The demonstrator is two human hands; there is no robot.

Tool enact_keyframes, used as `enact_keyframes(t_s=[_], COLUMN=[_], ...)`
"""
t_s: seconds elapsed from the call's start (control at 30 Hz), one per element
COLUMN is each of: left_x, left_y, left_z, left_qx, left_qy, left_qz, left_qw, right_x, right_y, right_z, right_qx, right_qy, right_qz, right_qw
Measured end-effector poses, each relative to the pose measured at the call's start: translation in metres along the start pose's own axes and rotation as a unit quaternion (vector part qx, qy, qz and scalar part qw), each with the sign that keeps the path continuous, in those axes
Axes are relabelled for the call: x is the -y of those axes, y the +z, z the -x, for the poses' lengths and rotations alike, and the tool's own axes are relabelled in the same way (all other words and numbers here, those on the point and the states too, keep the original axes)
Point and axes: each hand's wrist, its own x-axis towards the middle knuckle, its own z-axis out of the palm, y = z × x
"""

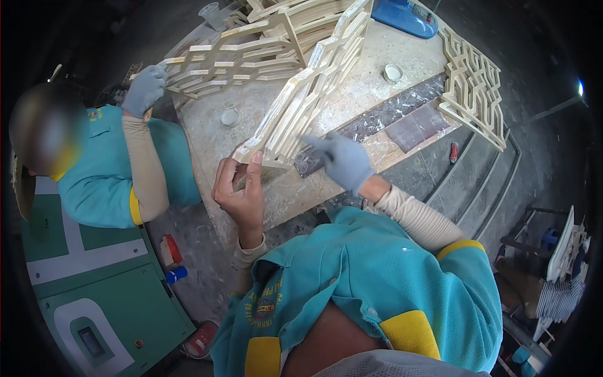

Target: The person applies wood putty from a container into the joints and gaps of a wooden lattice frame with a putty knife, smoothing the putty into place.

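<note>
My bare left hand (242, 191) pinches the near end of a pale wooden lattice panel (304, 94), which stands tilted on its edge over the worktable (201, 144). White filler shows along the panel's upper edge. To the right of that end is my right hand (344, 161) in a grey glove, its index finger stretched toward the slats; the fingertips are blurred. Whether the finger touches the wood cannot be told. A round cup of white paste (230, 117) stands left of the panel, and another cup (392, 73) stands to its right.
A co-worker's gloved hand (146, 90) holds another lattice (232, 63) at the left. More lattice (471, 81) lies at the table's right end, near a blue tool (405, 17). A dark strip (396, 110) lies along the near edge. Green cabinet (94, 276) at lower left.
</note>
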Motion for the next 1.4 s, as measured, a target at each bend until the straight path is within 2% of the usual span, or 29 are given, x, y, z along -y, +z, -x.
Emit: enact_keyframes(t_s=[0.1, 0.17, 0.23, 0.37, 0.43, 0.47, 0.53, 0.73, 0.93, 1.07, 1.13, 1.17, 1.23, 1.4], left_x=[-0.006, -0.007, -0.003, 0.007, 0.01, 0.01, 0.011, 0.009, 0.008, 0.005, 0.007, 0.008, 0.006, 0.006], left_y=[-0.002, -0.002, -0.003, -0.005, -0.006, -0.008, -0.008, -0.012, -0.009, -0.01, -0.012, -0.012, -0.01, -0.01], left_z=[0.002, 0.001, 0.001, -0.006, -0.01, -0.01, -0.011, -0.005, -0.008, -0.005, -0.003, -0.003, -0.005, -0.004], left_qx=[0.007, 0.01, 0.008, -0.01, -0.014, -0.015, -0.015, 0.009, -0.016, -0.01, -0.006, -0.003, -0.01, -0.02], left_qy=[-0.016, -0.004, -0.008, -0.015, -0.017, -0.018, -0.017, -0.015, -0.017, -0.02, -0.013, -0.007, -0.006, -0.005], left_qz=[-0.014, -0.016, -0.012, 0.012, 0.022, 0.032, 0.033, 0.018, 0.028, 0.021, 0.016, 0.01, 0.019, 0.022], left_qw=[1.0, 1.0, 1.0, 1.0, 1.0, 0.999, 0.999, 1.0, 0.999, 1.0, 1.0, 1.0, 1.0, 1.0], right_x=[-0.009, -0.005, -0.003, -0.017, -0.026, -0.026, -0.025, -0.038, -0.048, -0.029, -0.021, -0.016, -0.007, -0.02], right_y=[-0.002, 0.008, 0.022, 0.03, 0.026, 0.025, 0.02, 0.054, 0.04, 0.036, 0.04, 0.041, 0.038, 0.03], right_z=[-0.017, -0.012, 0.0, 0.023, 0.022, 0.019, 0.007, -0.013, 0.014, 0.004, -0.007, -0.007, -0.003, -0.023], right_qx=[-0.016, -0.008, 0.101, 0.098, 0.001, 0.002, -0.035, -0.07, -0.063, -0.079, -0.023, -0.025, 0.039, 0.039], right_qy=[0.052, 0.036, -0.056, -0.068, 0.005, 0.006, 0.036, -0.008, 0.006, 0.02, 0.059, 0.06, 0.035, 0.064], right_qz=[0.065, 0.06, 0.027, -0.077, -0.039, -0.04, 0.054, 0.157, 0.109, 0.085, 0.111, 0.11, 0.126, 0.111], right_qw=[0.996, 0.998, 0.993, 0.99, 0.999, 0.999, 0.997, 0.985, 0.992, 0.993, 0.992, 0.992, 0.991, 0.991])
